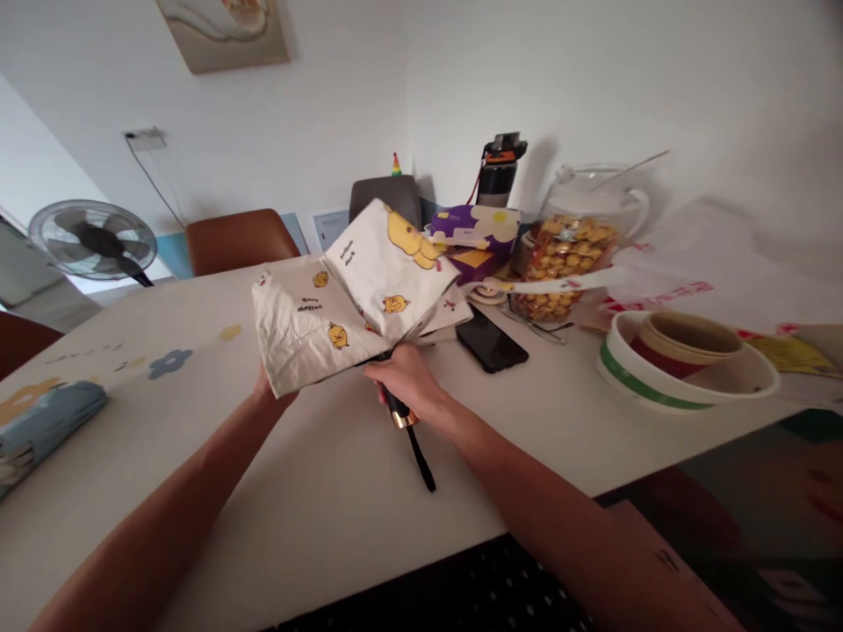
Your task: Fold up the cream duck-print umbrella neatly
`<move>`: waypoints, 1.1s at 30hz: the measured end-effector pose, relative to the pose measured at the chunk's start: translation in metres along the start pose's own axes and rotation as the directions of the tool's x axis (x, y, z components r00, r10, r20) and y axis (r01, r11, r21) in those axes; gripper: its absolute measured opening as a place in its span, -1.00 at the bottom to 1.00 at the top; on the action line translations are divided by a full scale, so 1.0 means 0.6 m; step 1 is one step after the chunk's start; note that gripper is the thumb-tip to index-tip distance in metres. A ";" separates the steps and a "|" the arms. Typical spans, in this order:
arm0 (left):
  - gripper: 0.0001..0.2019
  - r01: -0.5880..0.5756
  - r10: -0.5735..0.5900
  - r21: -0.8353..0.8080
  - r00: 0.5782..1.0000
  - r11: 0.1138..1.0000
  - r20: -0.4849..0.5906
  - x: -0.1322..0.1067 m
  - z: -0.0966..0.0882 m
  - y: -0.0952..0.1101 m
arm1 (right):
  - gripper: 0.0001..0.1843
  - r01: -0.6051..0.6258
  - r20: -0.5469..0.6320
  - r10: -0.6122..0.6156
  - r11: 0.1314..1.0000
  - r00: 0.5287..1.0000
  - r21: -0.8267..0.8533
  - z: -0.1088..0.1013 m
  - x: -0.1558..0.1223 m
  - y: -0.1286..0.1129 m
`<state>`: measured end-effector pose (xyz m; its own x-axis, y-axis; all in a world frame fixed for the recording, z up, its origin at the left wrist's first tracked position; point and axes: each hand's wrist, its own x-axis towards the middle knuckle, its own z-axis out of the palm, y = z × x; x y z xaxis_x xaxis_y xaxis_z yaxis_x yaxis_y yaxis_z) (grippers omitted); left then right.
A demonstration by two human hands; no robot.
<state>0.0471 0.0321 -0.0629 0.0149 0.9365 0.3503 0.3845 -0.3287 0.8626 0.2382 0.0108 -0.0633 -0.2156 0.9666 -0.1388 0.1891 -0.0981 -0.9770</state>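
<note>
A folding umbrella (309, 325) hangs over the table in loose folds, its white canopy printed with yellow ducks. Its black handle (399, 405) has a gold band, and a black wrist strap dangles below. My right hand (408, 382) is closed around the shaft just above the handle, at the base of the folds. At the canopy's left side, my left hand (267, 383) reaches behind the cloth; its fingers are hidden, so I cannot see how it grips. A black phone (493, 338) lies on the table to the right of my right hand.
On the white table (290, 527), a folded blue umbrella (53, 430) lies left. At right stand nested paper bowls (659, 386), a glass pitcher (572, 246) of snacks, a purple package (478, 233), a black bottle (499, 171) and a plastic bag (711, 254). Chairs and a fan (96, 237) are beyond.
</note>
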 end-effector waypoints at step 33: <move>-0.58 0.455 -0.437 -0.011 0.849 0.891 -0.297 0.031 -0.069 -0.054 | -0.85 -0.408 0.427 0.226 0.819 0.876 0.404 0.010 -0.017 -0.007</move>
<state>-0.0036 0.0551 -0.0692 -0.4295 0.9026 0.0288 0.3393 0.1318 0.9314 0.2338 0.0002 -0.0589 -0.5549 0.7233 -0.4110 -0.1439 -0.5700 -0.8089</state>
